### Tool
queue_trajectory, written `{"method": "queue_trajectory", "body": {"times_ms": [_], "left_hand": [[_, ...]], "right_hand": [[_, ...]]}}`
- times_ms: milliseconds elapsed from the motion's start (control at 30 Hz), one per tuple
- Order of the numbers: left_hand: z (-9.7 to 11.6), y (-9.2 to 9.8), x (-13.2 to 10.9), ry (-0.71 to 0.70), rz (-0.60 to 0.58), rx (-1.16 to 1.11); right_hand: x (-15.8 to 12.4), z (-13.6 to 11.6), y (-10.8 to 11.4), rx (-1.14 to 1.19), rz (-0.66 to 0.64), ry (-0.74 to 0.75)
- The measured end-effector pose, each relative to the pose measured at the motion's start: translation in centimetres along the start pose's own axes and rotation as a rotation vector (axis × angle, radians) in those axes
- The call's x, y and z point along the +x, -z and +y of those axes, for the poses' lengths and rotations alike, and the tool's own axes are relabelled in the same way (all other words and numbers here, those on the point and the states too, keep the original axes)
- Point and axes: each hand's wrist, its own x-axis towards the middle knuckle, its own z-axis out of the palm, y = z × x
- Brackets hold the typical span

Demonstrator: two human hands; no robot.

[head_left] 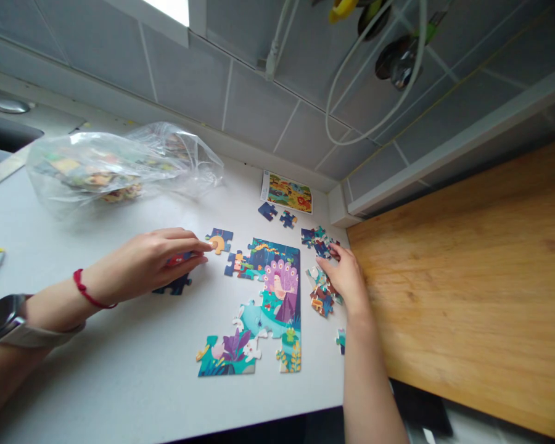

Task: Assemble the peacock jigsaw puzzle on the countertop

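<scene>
**Left hand:** On my feed the left hand (150,265) hovers low over the white desk (97,388). Its grip looks closed on a small red-and-blue cardboard jigsaw piece (180,259), which the fingers mostly hide. The fingertips (206,245) stop just beside an orange-and-navy jigsaw piece (219,240). A dark navy jigsaw piece (176,285) lies partly hidden under the hand.

**Wrist:** A dark smartwatch on a pale strap (4,317) and a red cord bracelet (89,290) circle the left wrist. The watch is cut off by the frame edge.

**Right hand:** The right hand's (346,277) grip stands apart, with its fingers (333,248) touching a loose heap of multicoloured jigsaw pieces (320,242). I cannot tell whether a piece is pinched there. A second heap of jigsaw pieces (322,291) sits beside the palm, partly hidden.

**Puzzle:** A part-built peacock jigsaw puzzle (277,296) lies flat on the desk between both hands, with gaps through its middle.

**Bag:** A crinkled clear plastic bag (120,166) sits far left, its contents blurred by glare.

**Card:** A small jungle-scene picture card (287,192) lies against the wall, its small print unreadable to me.

**Right edge:** A honey-coloured wooden board (467,277) runs off the frame.
</scene>
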Motion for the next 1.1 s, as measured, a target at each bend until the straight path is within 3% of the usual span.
{"method": "queue_trajectory", "body": {"times_ms": [300,433,633,767,967,1100], "left_hand": [[0.2,0.0,0.2,-0.014,0.006,-0.024],[0.4,0.3,0.3,-0.026,0.022,0.002],[1.5,0.2,0.5,-0.038,0.058,0.041],[2.5,-0.5,0.5,-0.066,0.021,0.082],[4.0,-1.8,0.6,-0.182,-0.040,0.219],[4.4,-2.7,0.8,-0.259,-0.051,0.305]], "right_hand": [[0.0,-1.3,0.1,0.110,0.090,0.034],[-0.6,-3.5,0.9,0.208,0.161,0.183],[-3.9,-8.6,0.3,0.242,-0.018,0.492],[-6.5,-10.9,-1.0,0.302,-0.140,0.622],[-7.8,-11.8,-2.0,0.345,-0.247,0.656],[-7.5,-11.5,-2.1,0.355,-0.218,0.646]]}}
